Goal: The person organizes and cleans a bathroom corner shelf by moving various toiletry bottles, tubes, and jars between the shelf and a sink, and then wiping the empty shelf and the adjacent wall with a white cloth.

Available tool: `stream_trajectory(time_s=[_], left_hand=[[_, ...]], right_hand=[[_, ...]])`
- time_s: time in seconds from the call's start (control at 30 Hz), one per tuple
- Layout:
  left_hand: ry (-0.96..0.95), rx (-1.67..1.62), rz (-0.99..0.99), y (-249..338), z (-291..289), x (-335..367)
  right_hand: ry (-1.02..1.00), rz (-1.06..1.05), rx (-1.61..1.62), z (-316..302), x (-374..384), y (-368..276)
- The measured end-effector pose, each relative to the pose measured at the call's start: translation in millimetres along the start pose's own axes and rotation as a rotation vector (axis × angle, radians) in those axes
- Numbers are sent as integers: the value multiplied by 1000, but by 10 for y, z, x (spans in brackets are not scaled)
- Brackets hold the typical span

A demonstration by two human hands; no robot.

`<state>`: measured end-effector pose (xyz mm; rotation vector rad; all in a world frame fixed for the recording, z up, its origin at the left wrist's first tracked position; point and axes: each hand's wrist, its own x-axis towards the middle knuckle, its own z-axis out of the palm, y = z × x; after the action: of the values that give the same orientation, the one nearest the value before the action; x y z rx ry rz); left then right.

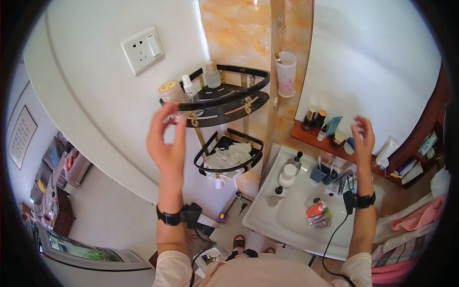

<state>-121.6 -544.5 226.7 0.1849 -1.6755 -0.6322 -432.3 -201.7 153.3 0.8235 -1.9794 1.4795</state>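
My left hand (165,138) is raised at the left end of the upper black corner shelf (224,114), thumb and fingers apart in a curve. Just above the fingertips stands a wide jar with a gold lid (169,87); whether the fingers touch it is hard to see. Beside the jar on this shelf are a clear bottle with a white cap (190,88) and a frosted bottle (212,76). Over the right side of the sink, before the mirror (368,57), my right hand (363,138) is held up with loosely bent, separated fingers and nothing in it.
A lower corner shelf (201,166) carries white cloth (227,157). The white sink (258,225) holds bottles, cups and an orange-red tube (316,209). Several cosmetics line a red-brown ledge (306,136). A white cup (286,76) hangs on the wall; towels (418,216) hang at right.
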Motion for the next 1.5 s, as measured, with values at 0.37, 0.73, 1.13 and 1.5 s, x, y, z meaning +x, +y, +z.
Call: stream_trajectory(time_s=[0.37,0.73,1.13,1.5], left_hand=[[-174,686,-66,-398,-189,802],[-337,699,-177,-423,-105,969],[-23,96,46,-191,-225,918],[-424,-729,-249,128,-572,86]], right_hand=[[-738,-506,212,2269,589,-2490],[-875,-334,51,3136,592,-2486],[-567,-159,378,2554,683,-2373],[-463,13,811,939,52,-2161]])
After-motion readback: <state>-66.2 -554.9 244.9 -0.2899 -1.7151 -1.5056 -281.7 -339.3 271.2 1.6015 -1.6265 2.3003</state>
